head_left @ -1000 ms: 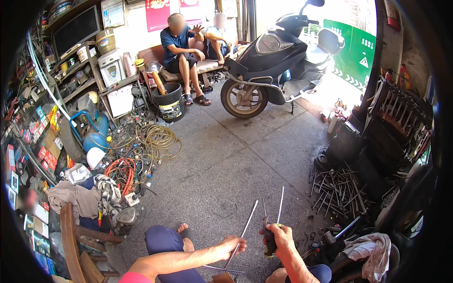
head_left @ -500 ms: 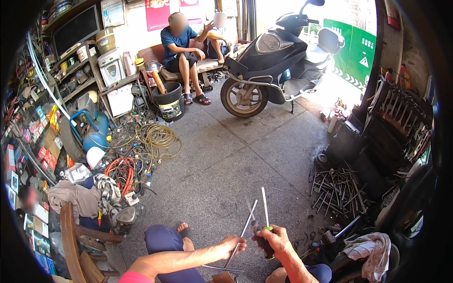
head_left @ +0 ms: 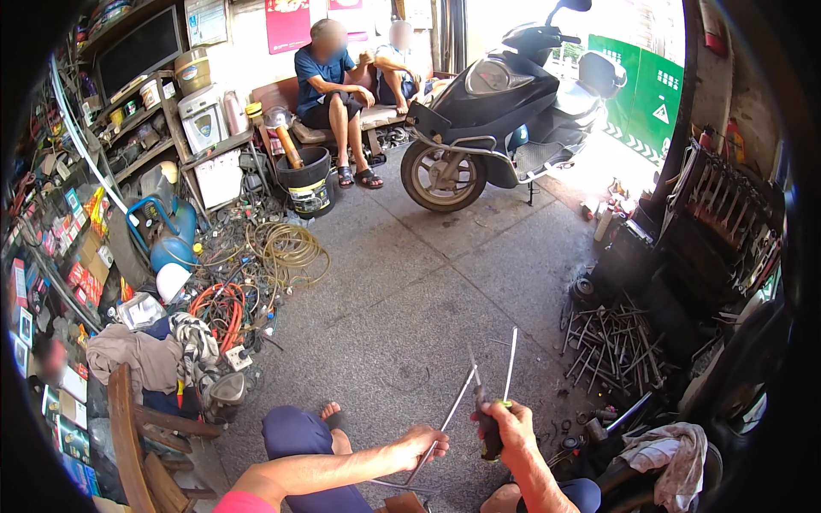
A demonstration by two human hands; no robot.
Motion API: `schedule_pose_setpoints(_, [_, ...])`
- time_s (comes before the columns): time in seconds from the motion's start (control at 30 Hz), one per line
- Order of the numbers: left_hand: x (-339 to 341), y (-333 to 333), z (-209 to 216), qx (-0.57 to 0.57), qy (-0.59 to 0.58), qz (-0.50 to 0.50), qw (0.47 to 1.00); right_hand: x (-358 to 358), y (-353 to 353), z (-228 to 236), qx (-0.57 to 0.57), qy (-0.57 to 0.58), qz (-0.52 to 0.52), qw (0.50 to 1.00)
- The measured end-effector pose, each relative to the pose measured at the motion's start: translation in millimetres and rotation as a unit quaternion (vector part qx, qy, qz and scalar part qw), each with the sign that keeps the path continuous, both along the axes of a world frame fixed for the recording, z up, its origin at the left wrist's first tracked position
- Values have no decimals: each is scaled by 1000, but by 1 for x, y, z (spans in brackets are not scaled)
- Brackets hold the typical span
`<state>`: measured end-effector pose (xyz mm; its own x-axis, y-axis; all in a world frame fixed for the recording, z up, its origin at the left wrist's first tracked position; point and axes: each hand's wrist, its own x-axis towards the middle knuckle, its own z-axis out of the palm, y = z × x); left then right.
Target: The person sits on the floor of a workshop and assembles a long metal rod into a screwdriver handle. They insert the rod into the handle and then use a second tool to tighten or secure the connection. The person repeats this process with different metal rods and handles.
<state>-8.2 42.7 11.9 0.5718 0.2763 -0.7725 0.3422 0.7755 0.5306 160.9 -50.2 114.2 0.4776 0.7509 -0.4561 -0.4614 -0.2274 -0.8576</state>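
Observation:
Low in the middle, my left hand (head_left: 421, 445) is closed around a thin metal rod (head_left: 458, 402), which slants up toward the right. My right hand (head_left: 516, 432) grips two screwdrivers together. One screwdriver (head_left: 486, 417) has a dark handle, and its shaft points up close to the rod's upper end; whether the two touch I cannot tell. The other screwdriver (head_left: 511, 366) has a bright shaft and a green part at the fingers. Most of their handles are hidden by my fingers. Below my left hand, another thin bar lies partly hidden.
A black scooter (head_left: 505, 94) stands ahead. Two people sit on a bench (head_left: 376, 120) beside a black bucket (head_left: 306, 184). Coiled hoses (head_left: 286, 255) and cables clutter the left floor. At right are a heap of metal rods (head_left: 614, 346), hung wrenches (head_left: 717, 197) and a rag (head_left: 665, 457).
My right hand has shifted slightly right with both screwdrivers, and the bright shaft leans more to the right. My left hand and its rod moved only a little. A seated person's raised hand has lowered.

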Motion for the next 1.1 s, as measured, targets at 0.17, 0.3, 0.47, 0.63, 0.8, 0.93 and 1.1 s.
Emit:
schedule_pose_setpoints(0.17, [0, 0, -4, 3, 12, 3, 1000, 10, -2, -6, 26, 31, -87, 995])
schedule_pose_setpoints(0.3, [-1, 0, -5, 6, 8, 11, 1000, 10, -6, -14, 25, 85, -102, 991])
schedule_pose_setpoints(0.47, [1, 0, -5, 8, 28, 12, 999, 3, -6, -23, -5, 116, -86, 989])
schedule_pose_setpoints(0.63, [2, -1, 5, 8, 19, 8, 1000, -11, -5, -20, -50, 142, -27, 988])
schedule_pose_setpoints(0.8, [1, 1, 1, 10, 16, -2, 1000, -18, -4, -19, -91, 155, 47, 983])
schedule_pose_setpoints(0.93, [-1, -1, 4, 18, 9, 6, 1000, -9, 1, -3, -14, 121, 23, 992])
schedule_pose_setpoints(1.1, [-1, -1, 2, 16, -7, 4, 1000, 2, 10, 5, 40, 133, -46, 989])
